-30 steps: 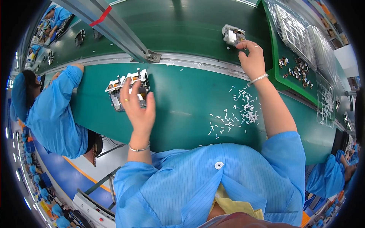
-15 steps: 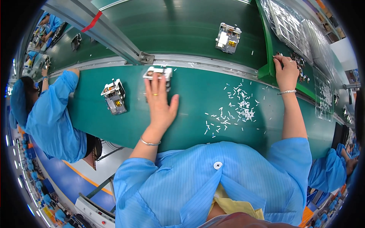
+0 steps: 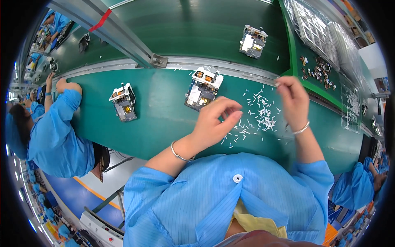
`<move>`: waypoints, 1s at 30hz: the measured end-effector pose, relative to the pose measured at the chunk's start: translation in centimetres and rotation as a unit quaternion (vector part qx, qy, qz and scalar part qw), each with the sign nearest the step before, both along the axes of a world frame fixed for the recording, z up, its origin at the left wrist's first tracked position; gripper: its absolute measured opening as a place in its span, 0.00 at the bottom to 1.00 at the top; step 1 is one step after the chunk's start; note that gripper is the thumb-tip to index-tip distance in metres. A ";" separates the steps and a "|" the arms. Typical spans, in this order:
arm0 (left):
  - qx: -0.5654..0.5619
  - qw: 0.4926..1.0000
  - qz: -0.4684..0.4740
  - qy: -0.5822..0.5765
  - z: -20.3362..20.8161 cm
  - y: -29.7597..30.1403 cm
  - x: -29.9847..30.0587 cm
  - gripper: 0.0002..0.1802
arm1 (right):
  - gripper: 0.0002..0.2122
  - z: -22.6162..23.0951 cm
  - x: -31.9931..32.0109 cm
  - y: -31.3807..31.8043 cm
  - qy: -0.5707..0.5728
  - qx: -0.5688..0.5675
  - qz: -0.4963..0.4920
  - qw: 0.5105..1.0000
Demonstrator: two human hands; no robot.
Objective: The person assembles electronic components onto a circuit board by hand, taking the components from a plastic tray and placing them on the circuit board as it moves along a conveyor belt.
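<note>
My left hand (image 3: 216, 123) hovers over the green bench beside the pile of small white strips (image 3: 266, 119). Its fingers are curved, thumb and forefinger tips slightly apart, and nothing shows between them. Just beyond it stands a grey-and-white electronic module (image 3: 203, 91) with copper coils and a yellow-wrapped part. Above the bench at the strips' right, my right hand (image 3: 293, 101) is closed in a pinch on a tiny dark part (image 3: 277, 81), too small to make out its kind. A similar module (image 3: 124, 105) rests farther left.
Another module (image 3: 253, 42) lies on the dark green belt behind the metal rail (image 3: 247, 71). At right, a green-edged tray (image 3: 302, 78) contains small parts, with clear plastic trays (image 3: 312, 29) behind. A slanted metal post (image 3: 119, 35) rises at left. A co-worker's blue sleeve (image 3: 61, 119) reaches the bench.
My left hand has let go of the module, now farther right, and moved toward the strips. My right hand has left the parts tray and come left with a tiny part. The belt's module shifted slightly right.
</note>
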State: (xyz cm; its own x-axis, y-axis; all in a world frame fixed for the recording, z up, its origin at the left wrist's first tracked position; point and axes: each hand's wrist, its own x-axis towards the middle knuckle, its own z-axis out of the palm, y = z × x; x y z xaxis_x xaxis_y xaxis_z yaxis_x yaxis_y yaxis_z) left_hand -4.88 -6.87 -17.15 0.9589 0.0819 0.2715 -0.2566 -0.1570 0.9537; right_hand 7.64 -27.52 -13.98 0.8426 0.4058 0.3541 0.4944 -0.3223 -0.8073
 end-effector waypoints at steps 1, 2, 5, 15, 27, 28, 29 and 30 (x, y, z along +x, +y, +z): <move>-0.132 0.982 -0.056 0.123 0.4 -0.3 0.3 0.10 | 0.05 0.0 -1.5 1.1 0.017 -0.012 0.030 0.999; -0.259 0.929 -0.108 0.240 0.5 -0.3 0.5 0.09 | 0.07 -0.2 -2.8 1.9 0.042 0.002 0.071 0.997; -0.387 0.874 -0.143 0.256 -0.2 0.7 0.5 0.08 | 0.08 -1.1 -5.1 3.9 -0.037 0.013 0.145 0.989; -0.354 0.897 -0.055 0.260 -1.4 1.5 -0.6 0.04 | 0.09 -2.6 -5.8 5.5 -0.180 -0.068 0.090 0.977; -0.210 0.958 0.060 0.187 -2.1 -0.9 -1.0 0.04 | 0.07 -3.0 -6.5 6.2 -0.210 -0.105 0.016 0.972; -0.218 0.956 0.062 0.185 -2.1 -0.9 -1.0 0.04 | 0.07 -3.2 -6.4 6.1 -0.210 -0.104 0.015 0.972; -0.226 0.955 0.065 0.183 -2.1 -0.9 -1.1 0.04 | 0.06 -3.7 -6.2 6.0 -0.122 -0.070 -0.011 0.990; -0.225 0.955 0.064 0.182 -2.2 -0.7 -1.1 0.04 | 0.05 -4.3 -5.9 5.8 -0.032 -0.034 -0.036 0.998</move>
